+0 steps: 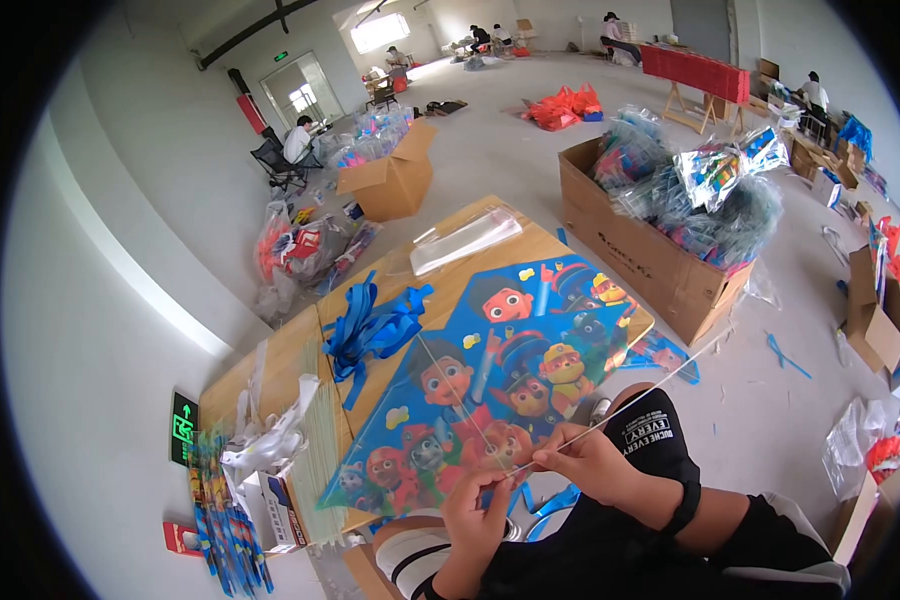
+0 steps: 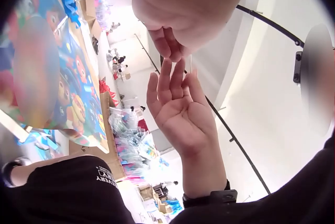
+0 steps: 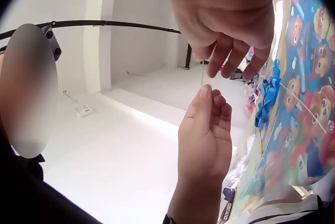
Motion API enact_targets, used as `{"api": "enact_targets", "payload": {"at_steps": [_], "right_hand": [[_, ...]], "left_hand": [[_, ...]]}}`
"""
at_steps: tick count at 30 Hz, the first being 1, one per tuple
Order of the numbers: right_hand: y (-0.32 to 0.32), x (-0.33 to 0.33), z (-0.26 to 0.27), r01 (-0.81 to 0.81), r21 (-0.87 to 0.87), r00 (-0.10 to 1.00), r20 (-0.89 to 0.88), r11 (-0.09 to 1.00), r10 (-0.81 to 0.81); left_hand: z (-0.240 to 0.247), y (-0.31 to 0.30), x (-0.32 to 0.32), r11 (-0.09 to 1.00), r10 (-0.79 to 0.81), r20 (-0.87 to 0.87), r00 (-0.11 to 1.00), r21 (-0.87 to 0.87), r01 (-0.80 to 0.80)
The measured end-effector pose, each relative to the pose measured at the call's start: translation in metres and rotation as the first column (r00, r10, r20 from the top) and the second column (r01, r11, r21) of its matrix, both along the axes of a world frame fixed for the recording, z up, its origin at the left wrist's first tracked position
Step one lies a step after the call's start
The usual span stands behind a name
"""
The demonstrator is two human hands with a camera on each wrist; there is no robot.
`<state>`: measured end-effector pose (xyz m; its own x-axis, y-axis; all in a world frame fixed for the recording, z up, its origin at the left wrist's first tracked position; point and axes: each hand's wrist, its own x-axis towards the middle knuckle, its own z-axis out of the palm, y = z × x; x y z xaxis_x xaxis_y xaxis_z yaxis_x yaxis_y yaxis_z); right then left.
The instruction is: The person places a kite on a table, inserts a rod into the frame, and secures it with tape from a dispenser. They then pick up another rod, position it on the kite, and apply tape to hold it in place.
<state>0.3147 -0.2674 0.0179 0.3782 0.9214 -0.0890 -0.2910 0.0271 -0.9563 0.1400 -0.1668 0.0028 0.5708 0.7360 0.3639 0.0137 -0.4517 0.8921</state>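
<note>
Two thin pale rods meet near my hands in the head view, one rod (image 1: 638,397) slanting up to the right, the other rod (image 1: 457,398) crossing the printed sheets toward the table's far side. My left hand (image 1: 475,520) pinches them at the meeting point between thumb and fingertips. Close beside it, my right hand (image 1: 590,465) pinches the right-slanting rod near its lower end. In the right wrist view a short length of rod (image 3: 202,74) runs between both hands' fingertips. Blue cartoon-printed sheets (image 1: 440,385) lie overlapped on the table just beyond the hands.
On the wooden table (image 1: 295,345) lie blue ribbons (image 1: 370,325), clear plastic sleeves (image 1: 465,240) and a bundle of pale thin rods (image 1: 320,450). A large carton (image 1: 630,245) of wrapped goods stands beyond the right edge. Folded printed items (image 1: 225,520) hang at lower left.
</note>
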Motion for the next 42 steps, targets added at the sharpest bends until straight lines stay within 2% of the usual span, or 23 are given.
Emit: {"api": "enact_targets", "payload": {"at_steps": [2, 4, 8, 10, 11, 13, 17, 19, 22, 23, 25, 26, 29, 32, 34, 35, 36, 38, 39, 40, 42], "right_hand": [[-0.001, 0.0, -0.003, -0.012, -0.027, 1.0, 0.005, 1.0, 0.013], [-0.002, -0.001, -0.002, -0.018, -0.046, 1.0, -0.011, 0.999, 0.018], [-0.006, -0.002, 0.003, -0.001, -0.089, 0.996, 0.085, 0.996, 0.008], [-0.01, 0.0, 0.002, -0.043, -0.116, 0.959, 0.275, 0.992, 0.074], [-0.011, 0.0, 0.003, -0.042, -0.116, 0.958, 0.278, 0.992, 0.073], [-0.012, 0.001, 0.004, -0.065, -0.045, 0.912, 0.404, 0.997, 0.078], [-0.014, 0.004, -0.008, -0.132, 0.023, 0.896, 0.431, 0.991, 0.109], [-0.017, 0.013, -0.017, 0.046, 0.074, 0.997, 0.06, 0.996, -0.05], [-0.032, 0.046, -0.03, 0.259, -0.011, 0.965, 0.031, 0.966, -0.259], [-0.038, 0.053, -0.031, 0.262, -0.007, 0.965, 0.031, 0.965, -0.262], [-0.046, 0.061, -0.029, 0.185, -0.114, 0.968, 0.19, 0.976, -0.161], [-0.046, 0.059, -0.027, 0.191, -0.11, 0.968, 0.189, 0.975, -0.168], [-0.038, 0.039, -0.03, -0.005, -0.289, 0.997, 0.068, 0.957, 0.026], [-0.021, 0.021, -0.042, -0.216, -0.316, 0.976, -0.036, 0.924, 0.215], [-0.016, 0.014, -0.05, -0.409, -0.28, 0.907, -0.016, 0.869, 0.421], [-0.015, 0.021, -0.05, -0.565, -0.202, 0.817, -0.003, 0.8, 0.576], [-0.017, 0.022, -0.048, -0.56, -0.197, 0.82, 0.001, 0.804, 0.572], [-0.02, 0.022, -0.039, -0.71, -0.152, 0.638, 0.273, 0.687, 0.72], [-0.021, 0.027, -0.037, -0.761, -0.11, 0.598, 0.264, 0.639, 0.757], [-0.022, 0.032, -0.038, -0.759, -0.105, 0.6, 0.27, 0.643, 0.753], [-0.024, 0.04, -0.044, -0.613, 0.062, 0.734, 0.413, 0.787, 0.539]], "left_hand": [[0.003, 0.0, -0.001, 0.999, 0.012, -0.039, 0.999, 0.048, -0.01], [0.013, -0.002, 0.0, 0.967, 0.089, -0.095, 0.991, 0.245, -0.063], [0.011, -0.002, -0.001, 0.974, 0.043, -0.12, 0.992, 0.224, -0.015], [-0.001, -0.002, 0.001, 0.995, -0.083, -0.055, 0.995, 0.042, 0.085], [0.0, -0.002, 0.002, 0.995, -0.083, -0.052, 0.995, 0.043, 0.085], [0.005, -0.003, 0.005, 0.979, -0.196, -0.086, 0.977, -0.08, 0.189], [0.008, -0.003, 0.003, 0.966, -0.236, -0.191, 0.953, -0.154, 0.208], [0.012, 0.001, -0.002, 0.96, -0.272, -0.263, 0.926, -0.133, 0.245], [0.009, 0.008, -0.017, 0.949, -0.307, -0.339, 0.889, -0.184, 0.257], [0.012, 0.01, -0.021, 0.949, -0.308, -0.339, 0.889, -0.18, 0.26], [0.019, 0.012, -0.028, 0.923, -0.346, -0.396, 0.85, -0.304, 0.235], [0.017, 0.013, -0.028, 0.923, -0.35, -0.398, 0.848, -0.3, 0.24], [0.011, 0.012, -0.024, 0.91, -0.387, -0.418, 0.822, -0.313, 0.27], [0.015, 0.008, -0.01, 0.906, -0.404, -0.418, 0.814, -0.305, 0.293], [0.024, 0.008, -0.001, 0.911, -0.398, -0.45, 0.799, -0.293, 0.289], [0.02, 0.012, 0.001, 0.912, -0.4, -0.452, 0.797, -0.287, 0.294], [0.01, 0.019, 0.002, 0.929, -0.365, -0.43, 0.826, -0.22, 0.296], [-0.001, 0.032, -0.001, 0.943, -0.331, -0.403, 0.853, -0.144, 0.298], [-0.005, 0.039, -0.005, 0.953, -0.284, -0.459, 0.841, -0.043, 0.299], [-0.007, 0.046, -0.008, 0.951, -0.231, -0.51, 0.829, 0.061, 0.302], [-0.01, 0.06, -0.013, 0.957, -0.203, -0.561, 0.802, 0.059, 0.283]]}}
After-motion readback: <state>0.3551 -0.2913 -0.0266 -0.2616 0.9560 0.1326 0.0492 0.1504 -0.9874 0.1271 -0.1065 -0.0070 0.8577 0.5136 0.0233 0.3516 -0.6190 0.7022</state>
